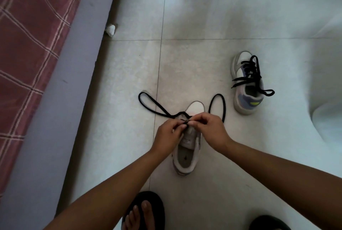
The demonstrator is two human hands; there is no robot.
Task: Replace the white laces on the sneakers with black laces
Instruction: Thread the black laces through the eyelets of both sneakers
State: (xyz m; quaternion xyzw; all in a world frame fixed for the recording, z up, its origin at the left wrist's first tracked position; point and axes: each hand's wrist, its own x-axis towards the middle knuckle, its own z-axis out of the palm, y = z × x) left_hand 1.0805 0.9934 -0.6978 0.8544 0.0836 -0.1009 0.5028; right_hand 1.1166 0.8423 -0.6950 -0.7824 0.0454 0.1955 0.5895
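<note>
Black flat lace (157, 107), pinched by both our left hand (167, 133) and right hand (211, 128) fingers over the near grey-white sneaker (187, 148), could slip, twist or miss an eyelet as its long loose loops drag on the floor.

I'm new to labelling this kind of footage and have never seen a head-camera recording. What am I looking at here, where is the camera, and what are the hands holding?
There is no machine: a person wears one wide-angle camera on the head, looking down at a pale tiled floor. The left hand and right hand meet over the near sneaker, pinching a black lace at its front eyelets; the lace's loose loops trail on the floor to both sides. A second sneaker, further right, already carries black lacing. The person's sandalled feet show at the bottom, and a checked bedspread at the left.
</note>
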